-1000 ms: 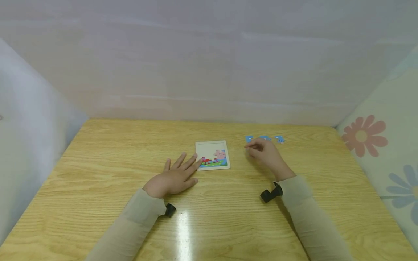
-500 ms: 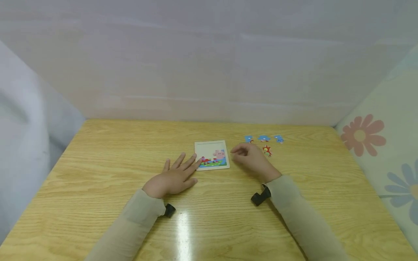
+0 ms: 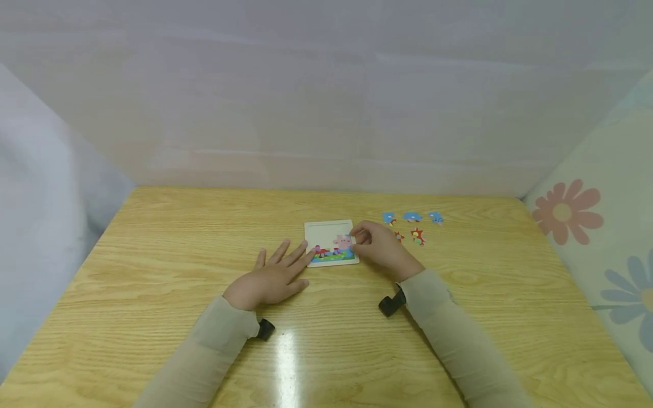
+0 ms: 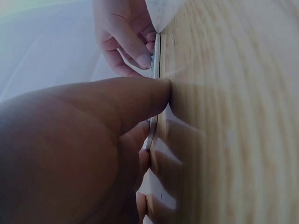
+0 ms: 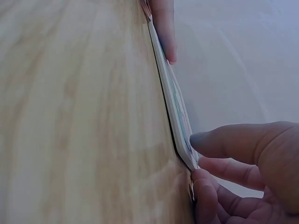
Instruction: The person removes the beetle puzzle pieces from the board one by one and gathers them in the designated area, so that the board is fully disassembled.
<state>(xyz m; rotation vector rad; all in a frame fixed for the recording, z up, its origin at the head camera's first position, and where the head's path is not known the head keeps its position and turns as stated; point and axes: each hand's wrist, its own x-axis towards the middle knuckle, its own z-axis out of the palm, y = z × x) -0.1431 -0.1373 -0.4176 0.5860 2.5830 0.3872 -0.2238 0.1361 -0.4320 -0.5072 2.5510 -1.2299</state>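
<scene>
A square white puzzle board [image 3: 326, 228] lies flat on the table. Fitted pieces cover its lower strip and right side, with a pink pig face piece [image 3: 343, 241] there. My left hand [image 3: 270, 279] lies spread on the table, its fingertips on the board's left edge. At the right edge, my right hand [image 3: 381, 249] has bent fingers and thumb touching the board. In the right wrist view its thumb [image 5: 229, 140] rests on the board's face near a corner, the other fingers beside the end. Whether it pinches a piece or the board is hidden.
Several loose puzzle pieces lie to the right of the board. Blue ones [image 3: 412, 216] form a row at the back. A red piece [image 3: 418, 236] lies before them, beside another partly behind my right hand. A pale wall [image 3: 326, 113] stands at the table's far edge.
My right hand has moved left, from near the loose pieces to the board's right edge, uncovering the red pieces. The left hand and the board stay in place.
</scene>
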